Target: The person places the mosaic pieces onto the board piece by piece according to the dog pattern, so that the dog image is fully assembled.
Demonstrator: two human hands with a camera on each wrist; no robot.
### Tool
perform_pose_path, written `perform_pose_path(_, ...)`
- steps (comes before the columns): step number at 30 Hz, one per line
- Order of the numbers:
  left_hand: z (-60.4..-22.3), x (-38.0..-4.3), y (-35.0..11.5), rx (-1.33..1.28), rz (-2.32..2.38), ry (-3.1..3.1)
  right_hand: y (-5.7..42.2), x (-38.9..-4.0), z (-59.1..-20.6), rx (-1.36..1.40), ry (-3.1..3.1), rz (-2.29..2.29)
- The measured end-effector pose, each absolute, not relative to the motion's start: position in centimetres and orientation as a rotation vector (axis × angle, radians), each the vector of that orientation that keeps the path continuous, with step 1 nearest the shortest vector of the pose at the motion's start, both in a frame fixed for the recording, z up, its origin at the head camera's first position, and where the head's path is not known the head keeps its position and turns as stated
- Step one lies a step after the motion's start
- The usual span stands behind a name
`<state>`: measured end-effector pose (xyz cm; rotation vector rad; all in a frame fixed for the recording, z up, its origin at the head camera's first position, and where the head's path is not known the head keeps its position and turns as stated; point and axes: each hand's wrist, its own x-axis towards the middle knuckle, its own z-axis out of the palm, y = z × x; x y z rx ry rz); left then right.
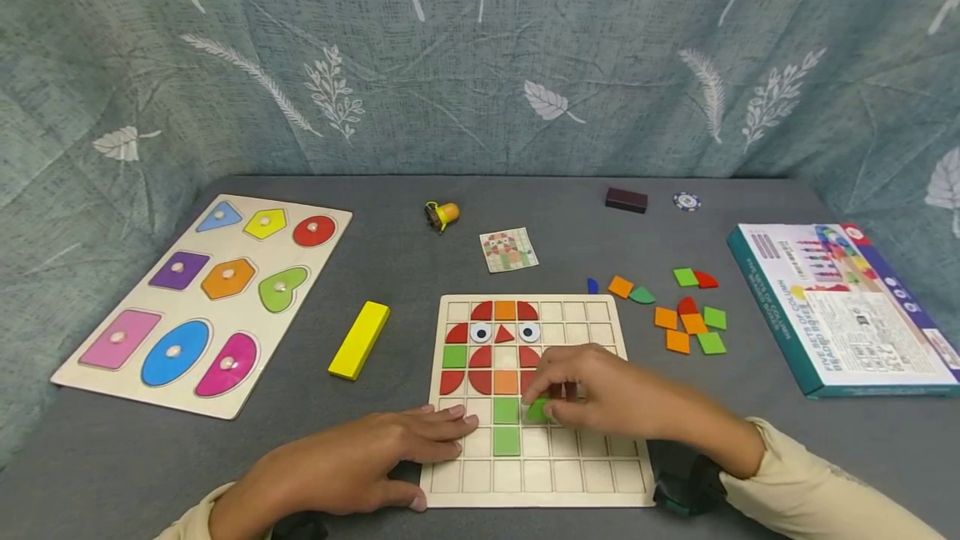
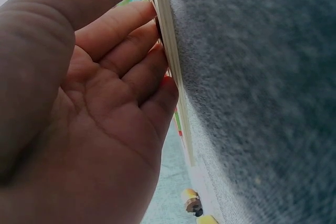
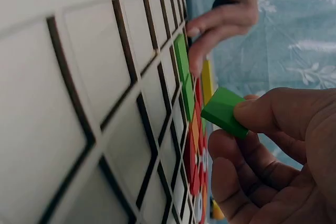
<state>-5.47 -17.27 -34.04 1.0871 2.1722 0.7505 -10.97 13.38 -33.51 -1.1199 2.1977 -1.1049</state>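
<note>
My right hand (image 1: 603, 386) pinches a green tile (image 3: 223, 109) between thumb and fingers, just above the wooden grid board (image 1: 537, 477). In the right wrist view the tile is tilted and apart from the board. My left hand (image 1: 393, 452) rests with extended fingers on the board's lower left edge. On the grid, red curved pieces, two eye tiles (image 1: 529, 332) and a red triangle (image 1: 505, 333) form a face-like pattern. Two green squares (image 1: 506, 441) lie one below the other, left of the held tile. My right hand hides some cells.
Loose orange, green and red pieces (image 1: 693, 323) lie right of the board. A small pattern card (image 1: 509, 250) lies behind it. A yellow block (image 1: 360, 340) and a shape puzzle board (image 1: 251, 273) are at left. A box (image 1: 847, 307) lies at right.
</note>
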Motion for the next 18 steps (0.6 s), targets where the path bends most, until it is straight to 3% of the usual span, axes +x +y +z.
perform_pose_path(12,-34.1,-5.4,-17.4,1.089,0.762,2.184,11.2,-9.8,-34.3,-1.201,2.011,-1.133)
perform_pose_path(18,-34.1,-5.4,-17.4,1.096,0.762,2.177,10.4,-9.3,-34.2,-1.089,1.974,-1.138)
